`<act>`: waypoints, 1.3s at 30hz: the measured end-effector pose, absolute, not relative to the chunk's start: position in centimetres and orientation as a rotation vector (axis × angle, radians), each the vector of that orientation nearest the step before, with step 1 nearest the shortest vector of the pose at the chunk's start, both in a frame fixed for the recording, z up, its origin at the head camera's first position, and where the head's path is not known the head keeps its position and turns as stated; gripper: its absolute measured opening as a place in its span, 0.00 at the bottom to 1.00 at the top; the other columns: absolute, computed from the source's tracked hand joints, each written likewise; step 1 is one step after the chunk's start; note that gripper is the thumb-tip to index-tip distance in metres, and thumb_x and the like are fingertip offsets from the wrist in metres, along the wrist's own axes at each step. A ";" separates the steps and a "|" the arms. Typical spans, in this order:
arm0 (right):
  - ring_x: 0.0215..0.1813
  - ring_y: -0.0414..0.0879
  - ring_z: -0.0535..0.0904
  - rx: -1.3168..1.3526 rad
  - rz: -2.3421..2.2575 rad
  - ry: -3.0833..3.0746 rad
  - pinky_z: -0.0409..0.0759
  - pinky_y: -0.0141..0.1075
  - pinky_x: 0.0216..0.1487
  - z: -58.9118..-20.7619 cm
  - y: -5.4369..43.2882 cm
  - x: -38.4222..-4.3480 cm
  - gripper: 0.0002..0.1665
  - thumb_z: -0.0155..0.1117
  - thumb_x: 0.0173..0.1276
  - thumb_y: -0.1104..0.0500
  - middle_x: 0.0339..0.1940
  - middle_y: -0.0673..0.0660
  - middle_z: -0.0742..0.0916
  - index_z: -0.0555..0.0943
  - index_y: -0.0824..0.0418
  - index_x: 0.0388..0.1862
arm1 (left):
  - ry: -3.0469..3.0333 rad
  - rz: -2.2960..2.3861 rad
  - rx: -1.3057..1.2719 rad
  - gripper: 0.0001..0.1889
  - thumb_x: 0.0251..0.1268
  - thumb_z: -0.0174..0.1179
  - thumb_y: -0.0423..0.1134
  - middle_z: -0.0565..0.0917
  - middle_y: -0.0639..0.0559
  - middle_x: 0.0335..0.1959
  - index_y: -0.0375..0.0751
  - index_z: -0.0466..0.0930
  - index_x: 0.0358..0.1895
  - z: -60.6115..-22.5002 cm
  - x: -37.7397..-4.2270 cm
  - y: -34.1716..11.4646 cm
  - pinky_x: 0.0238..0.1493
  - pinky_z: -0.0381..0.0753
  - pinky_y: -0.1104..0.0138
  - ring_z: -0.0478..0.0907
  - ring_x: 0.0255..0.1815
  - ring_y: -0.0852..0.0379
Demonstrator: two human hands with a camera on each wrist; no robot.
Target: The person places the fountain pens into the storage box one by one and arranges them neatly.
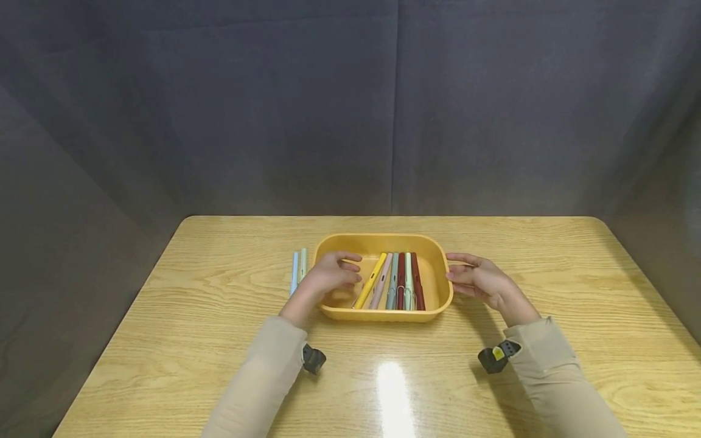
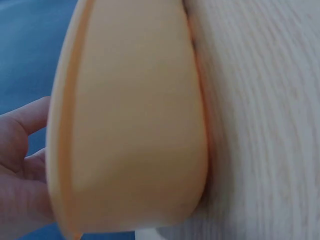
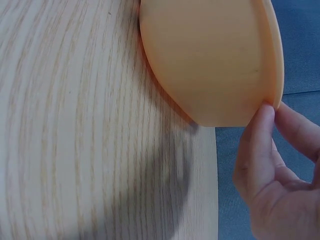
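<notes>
A yellow-orange plastic tray (image 1: pixel 378 316) stands on the wooden table. Several capped pens lie side by side in its middle and right part, among them a yellow pen (image 1: pixel 370 281), a pink pen (image 1: pixel 381 281) and a dark red pen (image 1: pixel 418 281). My left hand (image 1: pixel 335 272) hovers over the tray's left end, fingers loosely bent, with nothing visible in it. In the left wrist view the tray's wall (image 2: pixel 135 120) hides part of that hand. At the right end my right hand (image 1: pixel 482 281) pinches the rim between thumb and fingertips, as the right wrist view shows.
Left of the tray, a light blue pen (image 1: pixel 294 272) and a pale green pen (image 1: pixel 303 263) lie on the table (image 1: pixel 219 292), partly hidden by my left hand and wrist. A dark grey curtain (image 1: pixel 274 121) stands behind the table's far edge and along its sides.
</notes>
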State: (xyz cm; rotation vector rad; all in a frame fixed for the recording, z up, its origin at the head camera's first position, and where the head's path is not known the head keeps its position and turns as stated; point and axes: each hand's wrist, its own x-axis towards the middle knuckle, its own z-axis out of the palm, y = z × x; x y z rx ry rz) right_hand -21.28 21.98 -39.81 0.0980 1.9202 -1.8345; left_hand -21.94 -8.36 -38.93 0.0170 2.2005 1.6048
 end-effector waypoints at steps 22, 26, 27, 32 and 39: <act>0.36 0.32 0.82 0.100 -1.830 1.934 0.84 0.23 0.41 -39.7 21.8 -21.3 0.38 0.56 0.69 0.68 0.34 0.42 0.82 0.53 0.70 0.74 | 2.266 1.804 0.004 0.26 0.65 0.56 0.28 0.71 0.32 0.64 0.32 0.65 0.67 -36.1 -21.9 -13.4 0.58 0.83 0.61 0.75 0.59 0.42; 0.36 0.32 0.82 0.112 -1.844 1.919 0.84 0.23 0.41 -39.7 21.8 -21.3 0.37 0.56 0.69 0.68 0.34 0.42 0.82 0.53 0.70 0.73 | 2.267 1.827 -0.024 0.27 0.66 0.55 0.27 0.71 0.31 0.64 0.32 0.64 0.68 -35.9 -21.9 -14.6 0.54 0.84 0.66 0.77 0.57 0.43; 0.36 0.32 0.82 0.114 -1.845 1.916 0.84 0.23 0.41 -39.7 21.8 -21.4 0.37 0.56 0.69 0.68 0.34 0.42 0.82 0.53 0.70 0.73 | 2.269 1.832 -0.031 0.27 0.66 0.55 0.27 0.71 0.31 0.64 0.32 0.63 0.68 -36.0 -22.0 -14.9 0.53 0.84 0.67 0.78 0.56 0.44; 0.36 0.32 0.81 0.117 -1.832 1.925 0.84 0.23 0.41 -39.8 21.9 -21.4 0.38 0.56 0.69 0.68 0.34 0.41 0.82 0.53 0.69 0.74 | 2.274 1.831 -0.077 0.27 0.66 0.54 0.28 0.70 0.31 0.64 0.32 0.63 0.68 -36.3 -22.0 -16.3 0.55 0.83 0.66 0.77 0.55 0.50; 0.36 0.32 0.82 0.108 -1.833 1.924 0.84 0.23 0.41 -39.9 22.0 -21.4 0.38 0.57 0.69 0.68 0.34 0.41 0.82 0.53 0.69 0.73 | 2.301 1.798 -0.116 0.27 0.67 0.53 0.28 0.69 0.29 0.64 0.30 0.61 0.69 -37.3 -21.9 -17.9 0.64 0.77 0.55 0.77 0.54 0.51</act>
